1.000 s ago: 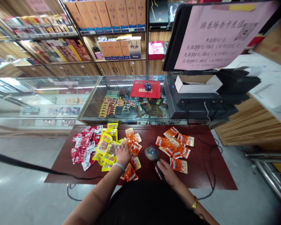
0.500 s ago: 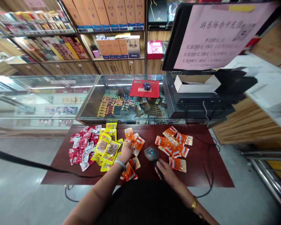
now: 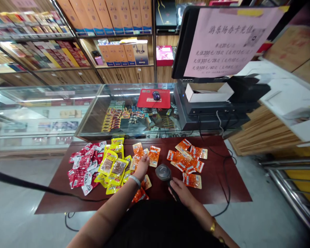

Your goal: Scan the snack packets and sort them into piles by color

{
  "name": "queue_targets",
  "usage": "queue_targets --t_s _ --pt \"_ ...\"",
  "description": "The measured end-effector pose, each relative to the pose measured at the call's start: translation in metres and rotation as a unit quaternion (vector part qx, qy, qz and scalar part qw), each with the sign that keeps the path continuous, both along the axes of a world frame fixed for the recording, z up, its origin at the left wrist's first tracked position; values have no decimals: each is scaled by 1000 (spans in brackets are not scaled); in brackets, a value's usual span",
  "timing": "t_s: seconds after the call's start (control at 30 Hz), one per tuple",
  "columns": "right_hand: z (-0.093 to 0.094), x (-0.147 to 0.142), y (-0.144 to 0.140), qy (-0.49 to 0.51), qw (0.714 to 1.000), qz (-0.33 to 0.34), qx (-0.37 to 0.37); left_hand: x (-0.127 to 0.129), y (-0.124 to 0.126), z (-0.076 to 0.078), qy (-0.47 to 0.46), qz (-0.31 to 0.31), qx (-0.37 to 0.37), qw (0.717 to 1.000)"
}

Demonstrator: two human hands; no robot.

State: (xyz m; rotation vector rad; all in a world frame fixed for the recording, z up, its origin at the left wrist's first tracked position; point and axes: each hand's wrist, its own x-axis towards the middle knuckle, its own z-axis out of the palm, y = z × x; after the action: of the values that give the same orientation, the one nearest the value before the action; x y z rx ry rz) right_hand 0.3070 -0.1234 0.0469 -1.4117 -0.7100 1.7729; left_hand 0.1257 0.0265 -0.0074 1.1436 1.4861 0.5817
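Pinching an orange packet (image 3: 154, 155) near the desk's (image 3: 222, 193) middle, the left hand (image 3: 142, 167) risked dropping it, while the right hand's (image 3: 179, 191) fingers gripped the scanner (image 3: 164, 172), whose beam might have missed its barcode.

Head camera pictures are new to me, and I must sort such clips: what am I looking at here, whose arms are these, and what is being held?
The camera sits on a person's head, looking forward and down, so both arms at the bottom are that person's own. The left hand lifts an orange snack packet off the dark red table. The right hand grips a black barcode scanner. On the table lie red packets, yellow packets and an orange pile. Behind stands a glass counter with a red mouse pad.
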Motion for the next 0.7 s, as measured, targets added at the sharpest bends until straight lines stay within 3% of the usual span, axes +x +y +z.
queue_targets --t_s 0.1,0.27,0.37,0.43,0.53,0.57,0.63,0.7 --pt "-3 3 -3 5 1000 -21 -7 18 1 0 -102 9 -29 994" --pt "-13 6 -7 -3 1000 -16 -18 63 5 17 -284 -123 -115 944" --pt "-15 6 -6 0 999 -40 -26 66 11 22 -272 -160 -147 937" --pt "-14 5 -4 2 998 -49 -27 50 13 19 -183 -154 -127 963" --pt "-11 3 -1 0 999 -31 -26 8 12 14 80 -127 -18 988" --pt "-11 2 0 -1 999 -25 -26 -7 10 13 188 -116 27 975" --pt "-10 1 2 -4 999 -19 -27 -34 6 15 373 -94 89 919" --pt "-11 -1 3 -10 1000 -9 -25 -53 2 19 485 -93 101 864"
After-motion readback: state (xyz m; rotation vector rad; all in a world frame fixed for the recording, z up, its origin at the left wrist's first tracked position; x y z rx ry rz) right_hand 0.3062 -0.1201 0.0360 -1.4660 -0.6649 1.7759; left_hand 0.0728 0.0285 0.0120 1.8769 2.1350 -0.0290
